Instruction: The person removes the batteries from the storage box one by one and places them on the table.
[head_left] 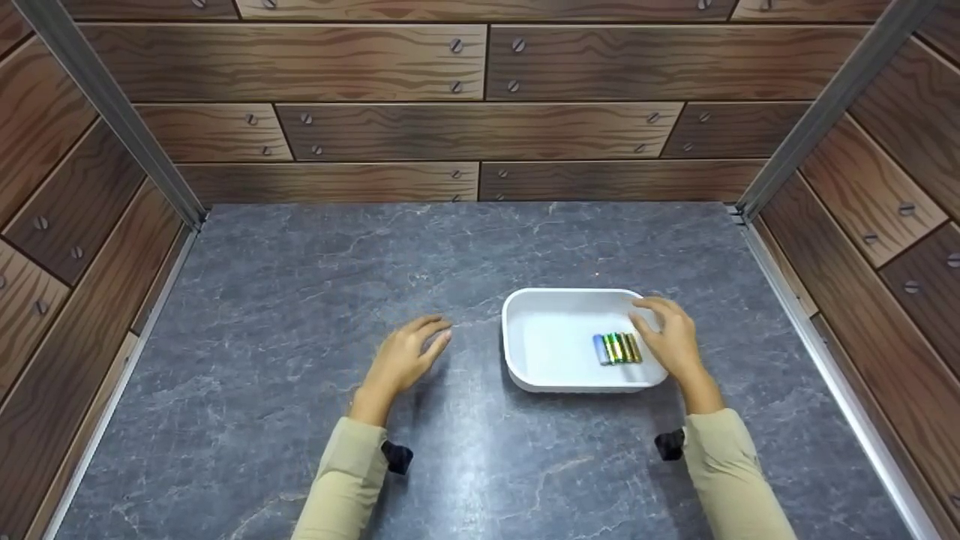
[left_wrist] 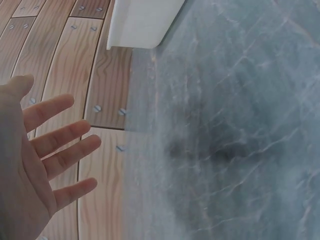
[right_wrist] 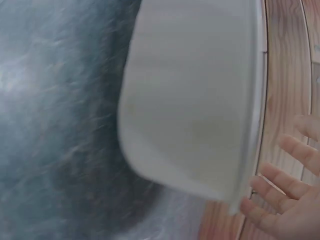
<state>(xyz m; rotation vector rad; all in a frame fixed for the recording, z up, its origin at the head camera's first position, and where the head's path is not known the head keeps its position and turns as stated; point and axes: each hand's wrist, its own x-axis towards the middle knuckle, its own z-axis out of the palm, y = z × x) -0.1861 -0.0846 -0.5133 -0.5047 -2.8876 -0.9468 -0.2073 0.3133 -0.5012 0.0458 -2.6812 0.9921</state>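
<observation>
A white rectangular basin (head_left: 551, 341) with rounded corners stands on the grey marbled tabletop, right of centre. Inside it, toward the right, several batteries (head_left: 618, 349) lie side by side in a row, one bluish and the others green and gold. My right hand (head_left: 670, 337) hovers at the basin's right rim with fingers spread and nothing in them; the right wrist view shows the basin's outer wall (right_wrist: 190, 90) beside those fingers. To the left of the basin, my left hand (head_left: 405, 354) is over the tabletop, its fingers loosely extended and holding nothing.
Walls with a wood-plank print (head_left: 375, 131) enclose the tabletop (head_left: 300, 270) at the back and both sides. Metal posts (head_left: 124, 127) rise at the back corners. A small black device (head_left: 396, 457) sits at each wrist.
</observation>
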